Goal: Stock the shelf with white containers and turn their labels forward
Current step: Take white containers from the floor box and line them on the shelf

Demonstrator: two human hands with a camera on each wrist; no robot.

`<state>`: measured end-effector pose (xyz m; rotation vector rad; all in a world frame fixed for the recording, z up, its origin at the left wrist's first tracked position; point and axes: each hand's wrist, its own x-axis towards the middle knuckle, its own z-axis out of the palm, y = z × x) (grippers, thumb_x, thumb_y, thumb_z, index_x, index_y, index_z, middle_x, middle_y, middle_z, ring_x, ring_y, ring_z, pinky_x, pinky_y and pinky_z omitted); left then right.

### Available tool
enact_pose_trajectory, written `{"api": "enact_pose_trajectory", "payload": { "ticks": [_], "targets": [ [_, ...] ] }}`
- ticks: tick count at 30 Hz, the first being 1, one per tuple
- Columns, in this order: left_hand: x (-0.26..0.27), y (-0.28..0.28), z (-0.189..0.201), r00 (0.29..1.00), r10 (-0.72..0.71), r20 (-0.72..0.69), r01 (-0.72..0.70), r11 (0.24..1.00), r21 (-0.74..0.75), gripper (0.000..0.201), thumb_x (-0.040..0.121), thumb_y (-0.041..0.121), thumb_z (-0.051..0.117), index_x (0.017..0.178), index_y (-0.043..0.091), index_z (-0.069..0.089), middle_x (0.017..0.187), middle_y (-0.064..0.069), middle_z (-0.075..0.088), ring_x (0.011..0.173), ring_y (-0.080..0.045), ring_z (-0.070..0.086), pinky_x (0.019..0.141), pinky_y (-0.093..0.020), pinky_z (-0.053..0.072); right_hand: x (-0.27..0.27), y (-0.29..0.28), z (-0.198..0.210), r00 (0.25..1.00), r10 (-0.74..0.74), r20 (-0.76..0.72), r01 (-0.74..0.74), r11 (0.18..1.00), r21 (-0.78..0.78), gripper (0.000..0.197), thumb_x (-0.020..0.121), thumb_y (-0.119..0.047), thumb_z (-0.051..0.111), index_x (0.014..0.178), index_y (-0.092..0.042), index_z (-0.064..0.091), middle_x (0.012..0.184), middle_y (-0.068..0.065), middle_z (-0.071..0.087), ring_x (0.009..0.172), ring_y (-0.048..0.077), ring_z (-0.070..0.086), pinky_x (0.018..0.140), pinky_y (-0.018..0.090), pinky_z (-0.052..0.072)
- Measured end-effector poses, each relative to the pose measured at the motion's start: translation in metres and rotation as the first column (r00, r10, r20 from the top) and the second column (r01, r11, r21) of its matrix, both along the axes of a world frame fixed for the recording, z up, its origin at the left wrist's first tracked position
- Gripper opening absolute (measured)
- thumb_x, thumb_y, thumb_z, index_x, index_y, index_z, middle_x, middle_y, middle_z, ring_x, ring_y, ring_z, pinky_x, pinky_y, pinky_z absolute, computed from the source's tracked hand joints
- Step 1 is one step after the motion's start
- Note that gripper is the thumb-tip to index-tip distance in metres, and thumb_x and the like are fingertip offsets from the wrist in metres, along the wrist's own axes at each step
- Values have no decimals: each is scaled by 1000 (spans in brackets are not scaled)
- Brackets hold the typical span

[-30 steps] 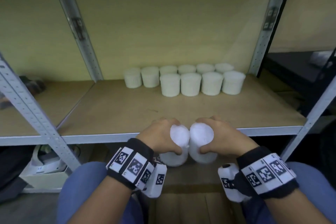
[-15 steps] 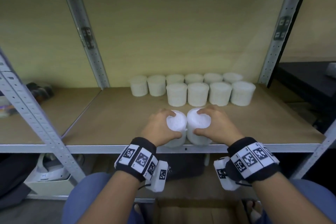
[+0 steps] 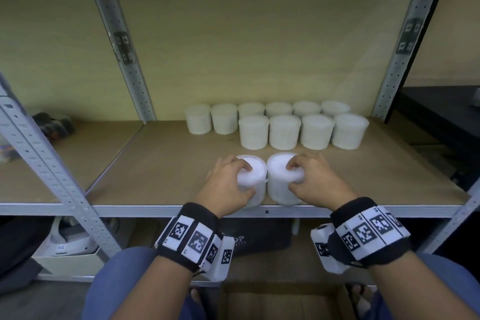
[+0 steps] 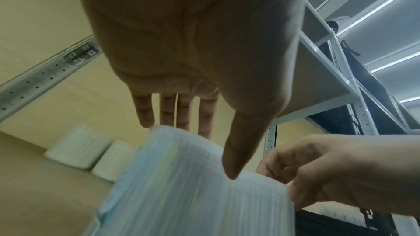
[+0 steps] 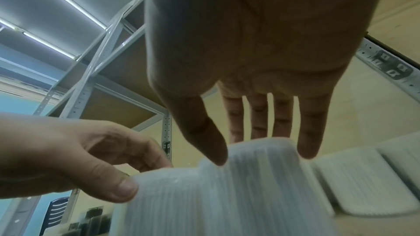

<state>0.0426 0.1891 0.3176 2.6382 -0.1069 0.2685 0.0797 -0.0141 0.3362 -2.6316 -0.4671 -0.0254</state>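
So, head view: left hand (image 3: 225, 181) grips the left container (image 3: 251, 179) by its lid rim from above, right hand (image 3: 315, 180) grips the right container (image 3: 283, 178) the same way. The 2 containers touch side by side, near the front edge of the shelf (image 3: 166, 163). 10 stocked containers (image 3: 285, 132) sit in 2 rows toward the back, well apart from the held pair. Best next move, I judge: slide both back to extend the front row leftward, keep them upright, don't knock the row.

Left wrist view: fingers (image 4: 205, 114) hang over the far rim, thumb (image 4: 238, 150) on the near rim of a ribbed white container (image 4: 193, 186). Blurry, no label readable.

Right wrist view: thumb (image 5: 204, 137) and fingers (image 5: 309, 128) pinch the rim of its container (image 5: 238, 195). Label side can't be told, so check and twist at the rim before letting go.
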Motion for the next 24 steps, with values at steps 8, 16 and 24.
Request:
{"api": "enact_pose_trajectory", "payload": {
  "ticks": [8, 16, 24],
  "targets": [
    [2, 9, -2, 1000, 16, 7, -16, 1000, -7, 39, 78, 22, 65, 117, 23, 60, 126, 5, 54, 122, -14, 46, 103, -25, 36, 3, 6, -1, 999, 28, 24, -29, 1000, 7, 33, 79, -15, 63, 113, -18, 64, 118, -2, 56, 121, 18, 42, 91, 18, 31],
    [15, 42, -1, 995, 103, -11, -104, 994, -25, 39, 78, 19, 67, 116, 22, 61, 127, 3, 56, 122, -15, 47, 99, -21, 33, 24, 42, -4, 995, 91, 50, -92, 996, 16, 31, 83, -16, 63, 114, -17, 65, 122, 1, 58, 119, 20, 45, 96, 26, 38],
    [36, 86, 2, 979, 199, -38, -201, 978, -49, 39, 78, 19, 68, 116, 21, 62, 128, -4, 58, 119, -21, 51, 99, -30, 41, 59, 99, -6, 986, 154, 72, -152, 988, -34, 32, 86, -16, 59, 119, -15, 61, 124, 5, 58, 121, 23, 44, 98, 31, 41]
  ]
}}
